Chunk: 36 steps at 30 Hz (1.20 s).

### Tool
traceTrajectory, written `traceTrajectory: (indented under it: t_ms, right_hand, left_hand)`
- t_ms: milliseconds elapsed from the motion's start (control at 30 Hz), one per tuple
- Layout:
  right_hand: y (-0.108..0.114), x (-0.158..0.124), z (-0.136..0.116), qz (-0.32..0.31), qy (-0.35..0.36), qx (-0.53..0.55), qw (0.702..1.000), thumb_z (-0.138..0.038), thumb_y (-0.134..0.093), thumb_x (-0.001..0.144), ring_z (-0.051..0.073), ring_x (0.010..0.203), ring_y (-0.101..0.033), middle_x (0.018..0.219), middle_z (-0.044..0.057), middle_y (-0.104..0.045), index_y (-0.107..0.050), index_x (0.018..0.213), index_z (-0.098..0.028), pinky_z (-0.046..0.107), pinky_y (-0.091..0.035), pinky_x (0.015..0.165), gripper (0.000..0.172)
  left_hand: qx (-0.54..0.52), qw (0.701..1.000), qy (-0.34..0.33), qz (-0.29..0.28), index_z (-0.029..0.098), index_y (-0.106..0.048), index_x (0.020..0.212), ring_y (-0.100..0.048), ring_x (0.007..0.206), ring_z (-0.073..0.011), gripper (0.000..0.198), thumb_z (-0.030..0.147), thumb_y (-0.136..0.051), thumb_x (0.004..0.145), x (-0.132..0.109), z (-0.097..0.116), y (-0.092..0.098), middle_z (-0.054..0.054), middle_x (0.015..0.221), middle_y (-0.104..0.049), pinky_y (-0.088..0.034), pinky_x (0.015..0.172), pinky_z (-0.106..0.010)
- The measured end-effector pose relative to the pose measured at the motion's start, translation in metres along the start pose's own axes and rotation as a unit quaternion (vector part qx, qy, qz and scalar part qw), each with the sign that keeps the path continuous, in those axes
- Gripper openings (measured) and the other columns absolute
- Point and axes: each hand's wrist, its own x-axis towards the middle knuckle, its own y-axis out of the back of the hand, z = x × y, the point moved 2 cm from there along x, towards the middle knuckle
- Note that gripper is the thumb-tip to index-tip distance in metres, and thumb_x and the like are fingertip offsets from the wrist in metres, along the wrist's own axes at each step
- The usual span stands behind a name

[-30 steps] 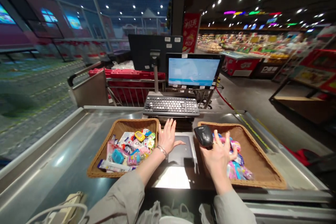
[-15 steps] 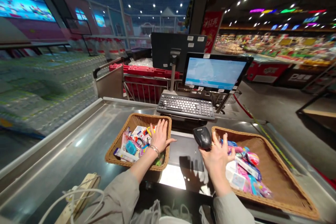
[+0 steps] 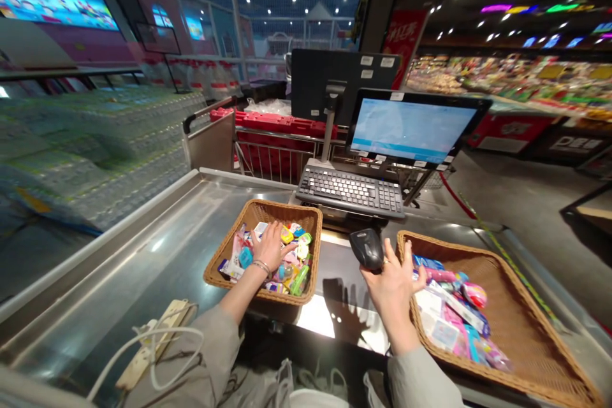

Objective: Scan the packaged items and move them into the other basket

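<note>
My left hand [image 3: 268, 247], with bracelets at the wrist, is over the small packets [image 3: 246, 257] in the left wicker basket [image 3: 215, 266]; its fingers are spread and nothing is held. A black barcode scanner [image 3: 367, 248] points up beside my right hand [image 3: 391, 280]. The right hand's thumb is at the scanner's lower end, the other fingers raised and apart. Right of that hand, a larger wicker basket [image 3: 530, 331] holds colourful packaged items [image 3: 473, 295] gathered in its left part.
A black keyboard [image 3: 351, 191] and a lit monitor [image 3: 414, 127] stand behind the metal counter [image 3: 176, 223]. A power strip with white cables [image 3: 143, 357] lies at the lower left. Shopping carts [image 3: 272, 159] are beyond the counter.
My left hand has moved left within the left basket, uncovering more packets on its right side. The view has shifted slightly; my right hand keeps its place by the scanner.
</note>
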Motion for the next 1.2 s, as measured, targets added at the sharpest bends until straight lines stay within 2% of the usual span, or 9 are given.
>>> traceTrajectory:
  t_ms: [167,300,433,533,633,767,933,1100,1200]
  right_hand:
    - [-0.002,0.000,-0.001,0.003,0.010,0.004,1.000,-0.042,-0.049,0.076,0.034,0.137,-0.026,0.127,0.008,-0.061,-0.070,0.087,-0.021,0.055,-0.014,0.101,0.032]
    - [-0.005,0.000,-0.001,-0.002,0.017,0.005,1.000,-0.041,-0.049,0.075,0.035,0.136,-0.028,0.127,0.008,-0.062,-0.069,0.082,-0.022,0.057,-0.015,0.100,0.029]
    - [-0.006,0.000,-0.003,-0.001,0.023,0.008,1.000,-0.039,-0.050,0.074,0.035,0.136,-0.028,0.126,0.008,-0.062,-0.069,0.082,-0.022,0.059,-0.015,0.101,0.026]
    - [-0.006,0.001,-0.005,-0.004,0.023,0.008,1.000,-0.039,-0.051,0.074,0.034,0.137,-0.026,0.127,0.007,-0.061,-0.070,0.085,-0.023,0.059,-0.014,0.102,0.027]
    - [-0.006,0.001,-0.004,-0.007,0.023,0.006,1.000,-0.039,-0.050,0.075,0.033,0.137,-0.026,0.128,0.007,-0.061,-0.070,0.088,-0.023,0.058,-0.013,0.103,0.029]
    - [-0.007,0.002,-0.002,-0.002,0.025,0.005,1.000,-0.040,-0.050,0.076,0.034,0.136,-0.027,0.128,0.008,-0.061,-0.070,0.088,-0.023,0.058,-0.016,0.101,0.029]
    - [-0.005,0.002,0.003,0.000,0.021,-0.004,1.000,-0.041,-0.049,0.077,0.035,0.135,-0.029,0.127,0.009,-0.061,-0.070,0.091,-0.022,0.057,-0.016,0.100,0.031]
    - [-0.004,0.003,0.005,0.004,0.020,-0.007,1.000,-0.041,-0.049,0.077,0.035,0.135,-0.029,0.125,0.010,-0.062,-0.070,0.090,-0.021,0.056,-0.017,0.100,0.031]
    - [-0.004,0.003,0.006,0.006,0.018,-0.006,1.000,-0.041,-0.048,0.078,0.034,0.135,-0.030,0.126,0.009,-0.062,-0.070,0.090,-0.021,0.056,-0.017,0.100,0.031]
  left_hand:
    - [-0.015,0.999,0.028,-0.044,0.019,-0.047,0.135,-0.040,0.134,-0.0352,0.062,0.058,-0.047,0.087,-0.005,-0.020,0.004,-0.018,0.144,-0.047,-0.010,0.111,-0.068]
    - [-0.050,0.993,-0.005,-0.111,0.024,-0.055,0.130,-0.051,0.126,-0.0323,0.056,0.057,-0.053,0.084,-0.010,-0.029,0.007,-0.013,0.134,-0.058,-0.013,0.113,-0.061]
    - [-0.071,0.979,-0.070,-0.180,0.026,-0.061,0.122,-0.055,0.120,-0.0309,0.062,0.063,-0.063,0.073,-0.018,-0.023,0.005,-0.009,0.126,-0.064,-0.016,0.114,-0.055]
    - [-0.058,0.972,-0.099,-0.206,0.025,-0.064,0.118,-0.057,0.119,-0.0301,0.064,0.063,-0.069,0.066,-0.024,-0.011,0.005,-0.010,0.122,-0.067,-0.018,0.114,-0.051]
    - [-0.026,0.970,-0.122,-0.209,0.024,-0.067,0.112,-0.059,0.114,-0.0311,0.064,0.063,-0.072,0.061,-0.025,-0.002,0.006,-0.011,0.114,-0.069,-0.014,0.114,-0.055]
    - [0.011,0.967,-0.139,-0.215,0.027,-0.069,0.103,-0.061,0.108,-0.0326,0.062,0.066,-0.072,0.056,-0.023,0.003,0.008,-0.009,0.107,-0.071,-0.002,0.111,-0.065]
    - [0.050,0.965,-0.137,-0.218,0.027,-0.070,0.096,-0.060,0.108,-0.0343,0.059,0.065,-0.075,0.051,-0.018,0.005,0.009,-0.008,0.105,-0.070,0.003,0.110,-0.065]
    - [0.047,0.964,-0.126,-0.229,0.026,-0.071,0.087,-0.063,0.099,-0.0322,0.048,0.055,-0.082,0.049,-0.010,0.002,0.009,-0.005,0.096,-0.071,-0.006,0.111,-0.062]
    - [-0.002,0.972,-0.115,-0.205,0.025,-0.072,0.086,-0.063,0.100,-0.0309,0.043,0.056,-0.077,0.056,0.001,-0.005,0.014,-0.006,0.095,-0.071,-0.025,0.107,-0.055]
